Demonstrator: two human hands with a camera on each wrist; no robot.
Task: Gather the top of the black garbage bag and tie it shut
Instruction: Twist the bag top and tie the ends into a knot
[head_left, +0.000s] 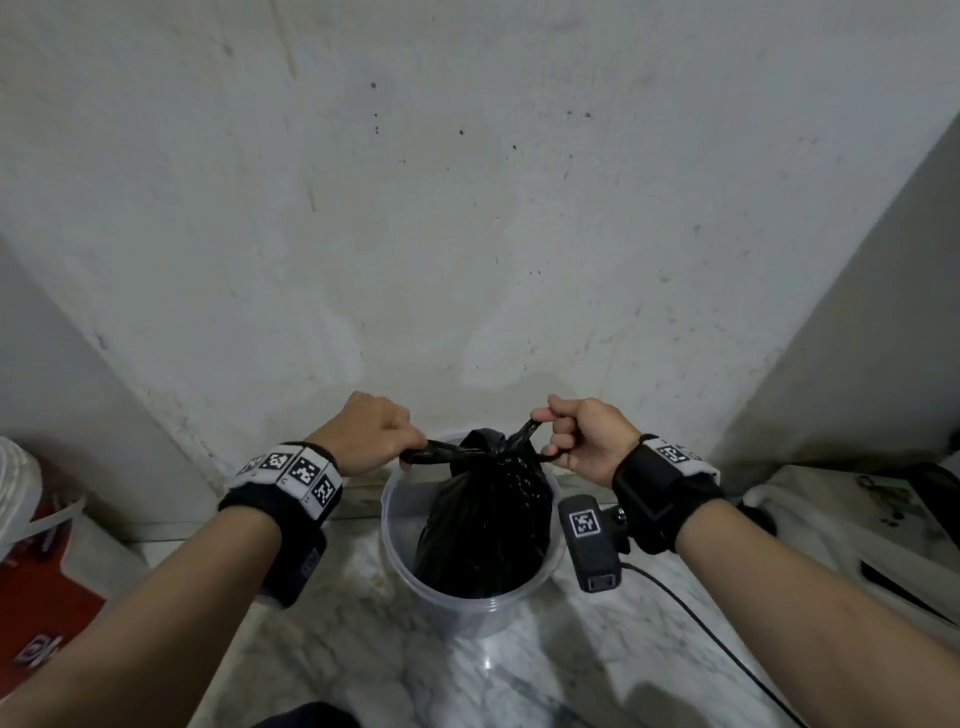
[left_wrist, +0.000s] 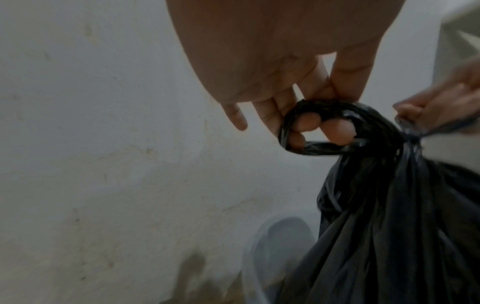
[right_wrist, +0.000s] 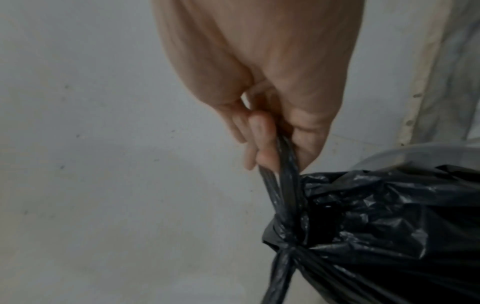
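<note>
A black garbage bag (head_left: 483, 525) stands in a clear plastic bucket (head_left: 400, 551) on a marble counter, its top gathered into a knot (head_left: 485, 451). My left hand (head_left: 371, 434) grips the bag's left twisted handle (head_left: 434, 451), which loops round my fingers (left_wrist: 309, 123) in the left wrist view. My right hand (head_left: 582, 436) pinches the right twisted handle (head_left: 527, 431) between thumb and fingers (right_wrist: 262, 139). The two handles are stretched apart from the knot (right_wrist: 288, 246). The bag (right_wrist: 389, 226) bulges beside the knot.
A pale plaster wall (head_left: 467, 208) rises just behind the bucket. A red box (head_left: 47, 597) sits at the left. A black device with a cable (head_left: 595, 545) lies right of the bucket, and a white surface with dark items (head_left: 857, 525) lies further right.
</note>
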